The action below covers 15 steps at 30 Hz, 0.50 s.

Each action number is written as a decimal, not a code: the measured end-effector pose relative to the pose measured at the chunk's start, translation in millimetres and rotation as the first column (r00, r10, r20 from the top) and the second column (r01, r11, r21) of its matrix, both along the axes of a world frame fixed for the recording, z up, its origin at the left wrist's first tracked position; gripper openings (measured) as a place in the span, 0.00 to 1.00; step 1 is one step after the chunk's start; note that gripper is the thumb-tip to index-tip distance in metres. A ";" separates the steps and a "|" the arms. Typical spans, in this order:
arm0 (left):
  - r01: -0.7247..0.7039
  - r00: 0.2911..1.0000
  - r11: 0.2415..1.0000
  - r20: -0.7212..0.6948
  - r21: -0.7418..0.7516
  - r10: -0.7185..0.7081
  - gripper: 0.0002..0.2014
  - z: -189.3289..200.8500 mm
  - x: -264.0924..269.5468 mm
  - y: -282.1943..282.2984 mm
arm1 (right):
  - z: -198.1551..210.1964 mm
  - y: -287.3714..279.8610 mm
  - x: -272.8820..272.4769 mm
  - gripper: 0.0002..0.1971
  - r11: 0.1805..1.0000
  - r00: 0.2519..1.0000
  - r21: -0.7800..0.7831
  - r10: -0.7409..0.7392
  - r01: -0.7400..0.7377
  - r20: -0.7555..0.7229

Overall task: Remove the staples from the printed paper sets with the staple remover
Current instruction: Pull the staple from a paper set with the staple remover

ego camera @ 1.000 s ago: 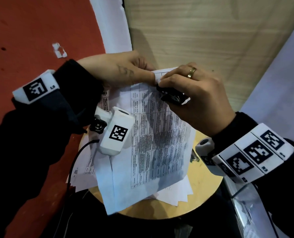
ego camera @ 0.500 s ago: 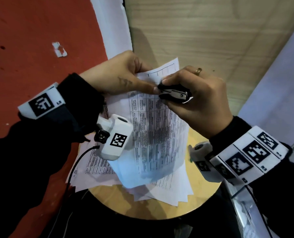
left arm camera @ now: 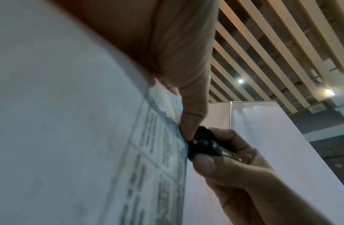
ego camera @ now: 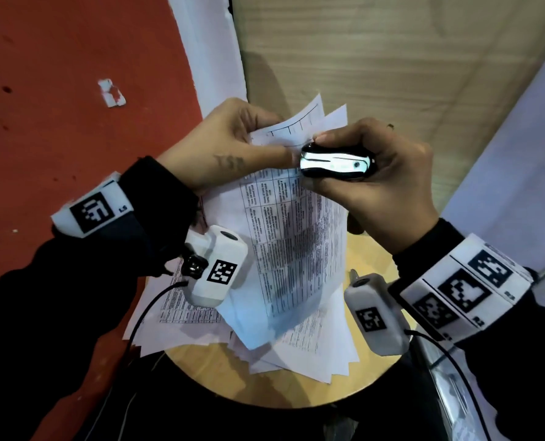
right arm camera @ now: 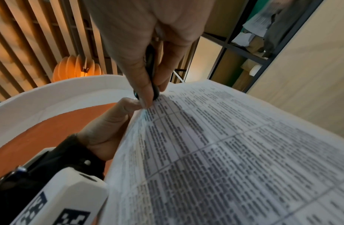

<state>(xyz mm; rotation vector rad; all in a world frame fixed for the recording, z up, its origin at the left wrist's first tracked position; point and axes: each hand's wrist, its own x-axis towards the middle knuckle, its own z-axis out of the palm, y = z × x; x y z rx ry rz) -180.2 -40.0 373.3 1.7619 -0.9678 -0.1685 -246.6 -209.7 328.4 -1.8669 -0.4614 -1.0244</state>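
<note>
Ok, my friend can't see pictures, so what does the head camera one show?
Two hands work on a printed paper set lifted above a small round wooden table: the left hand pinches its top corner while the right hand squeezes a black staple remover against it. More loose sheets lie underneath.

— Where is there room to move over the round table [ego camera: 369, 374]?

— Its right part and near rim lie bare; the loose sheets [ego camera: 299, 354] cover the middle and left and hang past the left edge.

— And higher up?

— The lifted paper set [ego camera: 290, 237] slants across the centre, so a straight path from left to right is blocked. At its top corner the left hand [ego camera: 229, 148] and the right hand [ego camera: 385, 186] with the staple remover [ego camera: 334, 163] touch; no gap shows between them there.

— Behind?

— A wooden panel [ego camera: 392, 58] closes the far side, a white board [ego camera: 519, 160] the right.
</note>
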 end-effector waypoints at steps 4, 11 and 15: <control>-0.179 0.966 0.981 0.204 0.077 0.161 0.16 -5.4 2.4 -5.8 | -2.9 6.9 3.1 0.13 0.991 0.993 0.066 -0.112 0.114 -0.038; -0.462 0.807 0.886 0.429 0.031 0.406 0.15 -9.6 14.9 10.1 | -19.5 -17.1 6.4 0.16 0.943 0.965 0.221 -0.224 0.250 -0.139; -0.434 0.852 0.897 0.357 0.077 0.382 0.19 -9.6 24.8 21.2 | -62.6 -39.0 19.0 0.19 0.966 0.863 0.112 -0.154 0.235 -0.481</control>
